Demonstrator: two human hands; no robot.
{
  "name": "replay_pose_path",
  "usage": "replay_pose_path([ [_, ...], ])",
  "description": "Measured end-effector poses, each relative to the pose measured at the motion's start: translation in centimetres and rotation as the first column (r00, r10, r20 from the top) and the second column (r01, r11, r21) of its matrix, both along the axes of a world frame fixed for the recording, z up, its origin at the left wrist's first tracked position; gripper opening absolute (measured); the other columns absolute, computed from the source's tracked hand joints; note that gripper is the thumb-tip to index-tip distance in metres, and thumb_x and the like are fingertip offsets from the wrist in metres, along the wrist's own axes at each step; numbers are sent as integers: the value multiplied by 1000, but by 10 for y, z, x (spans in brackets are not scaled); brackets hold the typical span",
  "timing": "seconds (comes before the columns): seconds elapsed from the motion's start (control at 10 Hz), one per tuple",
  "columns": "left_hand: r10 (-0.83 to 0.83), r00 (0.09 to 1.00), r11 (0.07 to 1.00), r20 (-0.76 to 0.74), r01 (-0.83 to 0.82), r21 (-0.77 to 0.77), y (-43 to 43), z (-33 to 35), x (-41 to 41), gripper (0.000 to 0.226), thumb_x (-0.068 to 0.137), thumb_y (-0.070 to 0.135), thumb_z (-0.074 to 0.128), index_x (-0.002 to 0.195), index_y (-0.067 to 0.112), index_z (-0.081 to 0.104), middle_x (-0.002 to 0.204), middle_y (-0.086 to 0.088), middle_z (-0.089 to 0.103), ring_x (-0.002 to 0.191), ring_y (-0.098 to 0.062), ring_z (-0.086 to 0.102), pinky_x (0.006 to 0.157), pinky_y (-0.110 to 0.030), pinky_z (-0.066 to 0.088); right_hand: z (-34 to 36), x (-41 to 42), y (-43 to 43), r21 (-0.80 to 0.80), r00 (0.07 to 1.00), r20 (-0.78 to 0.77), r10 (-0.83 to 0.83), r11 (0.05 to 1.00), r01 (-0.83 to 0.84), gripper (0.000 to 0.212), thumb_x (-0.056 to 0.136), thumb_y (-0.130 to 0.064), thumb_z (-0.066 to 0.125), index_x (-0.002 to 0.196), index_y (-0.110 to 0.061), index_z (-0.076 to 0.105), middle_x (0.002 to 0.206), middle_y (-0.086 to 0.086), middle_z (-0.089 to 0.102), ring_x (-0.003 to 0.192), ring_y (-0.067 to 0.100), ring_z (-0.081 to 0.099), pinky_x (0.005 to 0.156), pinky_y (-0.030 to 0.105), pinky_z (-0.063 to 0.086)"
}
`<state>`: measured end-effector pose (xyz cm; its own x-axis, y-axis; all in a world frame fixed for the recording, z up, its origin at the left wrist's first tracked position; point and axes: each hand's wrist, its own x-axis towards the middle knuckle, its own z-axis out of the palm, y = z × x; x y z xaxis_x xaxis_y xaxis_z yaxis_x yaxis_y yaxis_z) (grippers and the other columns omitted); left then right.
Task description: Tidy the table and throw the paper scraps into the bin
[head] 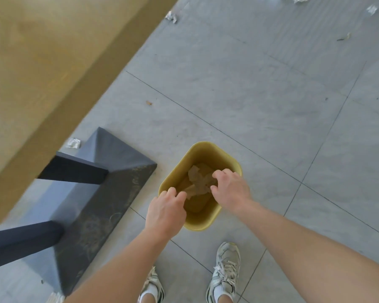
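Note:
A yellow bin [202, 223] stands on the grey tiled floor in front of my feet. Several paper scraps [198, 182] lie inside it. My left hand [165, 211] hovers over the bin's near left rim, fingers curled downward and loosely apart, with nothing visible in them. Over the right side of the opening is my right hand [230, 189], fingers also bent down and spread, holding nothing that I can see. The wooden table [42, 62] fills the upper left.
The table's dark metal base [109, 171] sits just left of the bin. Crumpled paper lies on the floor beside the base [73, 143], by the table edge [171, 17] and at the far top right [371, 9]. My two shoes [225, 272] stand below the bin.

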<state>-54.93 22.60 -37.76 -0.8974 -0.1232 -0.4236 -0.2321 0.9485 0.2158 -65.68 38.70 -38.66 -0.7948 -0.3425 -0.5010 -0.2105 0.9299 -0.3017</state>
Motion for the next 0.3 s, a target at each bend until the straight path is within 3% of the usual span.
replay_pose_path([
  [0.3, 45, 998, 999, -41, -46, -16, 6, 117, 2, 29, 97, 27, 36, 122, 28, 49, 97, 6, 52, 79, -14, 50, 71, -30, 45, 124, -1, -4, -59, 1000, -26, -4, 998, 2, 32, 92, -33, 50, 123, -22, 52, 122, 1, 55, 117, 25, 46, 92, 39, 47],
])
